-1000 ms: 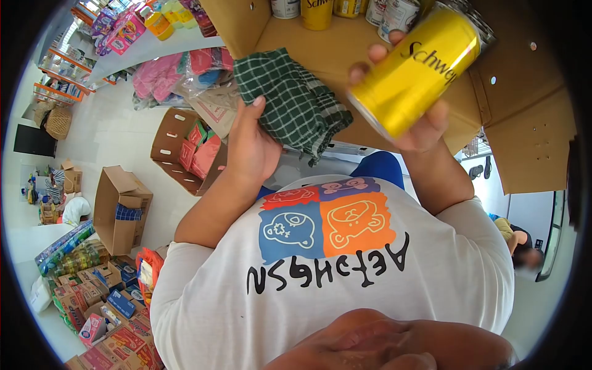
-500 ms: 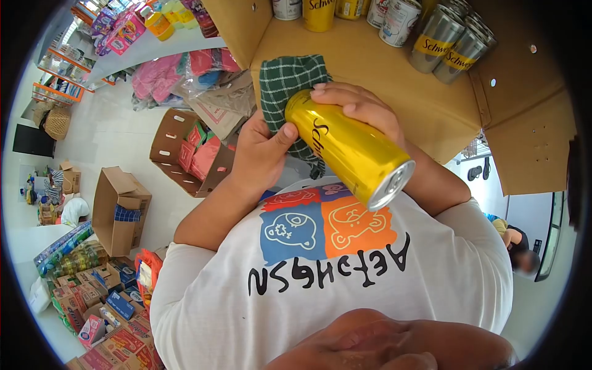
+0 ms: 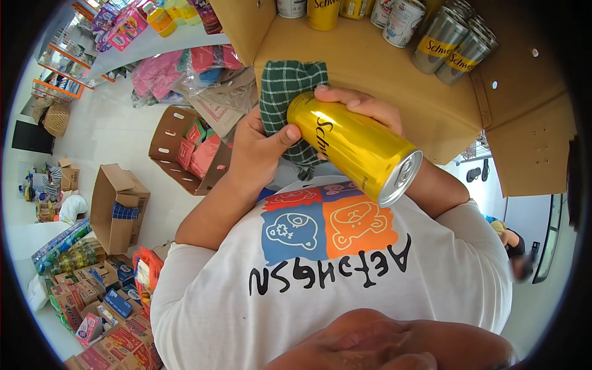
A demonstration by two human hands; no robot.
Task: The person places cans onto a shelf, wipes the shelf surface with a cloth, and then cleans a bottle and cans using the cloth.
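Note:
A yellow Schweppes drink can (image 3: 351, 145) is held tilted in front of my chest, its silver lid (image 3: 401, 179) toward the lower right. My right hand (image 3: 364, 108) is closed around the far side of the can; part of its fingers is hidden behind it. My left hand (image 3: 265, 145) grips a dark green checked cloth (image 3: 287, 80), pressing it against the can's bottom end. The left thumb rests near the can's edge, while the other left fingers are covered by the cloth.
Beyond my hands a cardboard box (image 3: 370, 68) holds several upright cans (image 3: 444, 40). Left of me are an open carton with red packets (image 3: 203, 154), another carton (image 3: 117, 209) and stacked goods (image 3: 105, 308). Another person (image 3: 512, 240) is at the far right.
The can has shifted slightly right, and its lid end has swung a little rightward. The fingers of my right hand have moved slightly along it. Both hands keep their hold.

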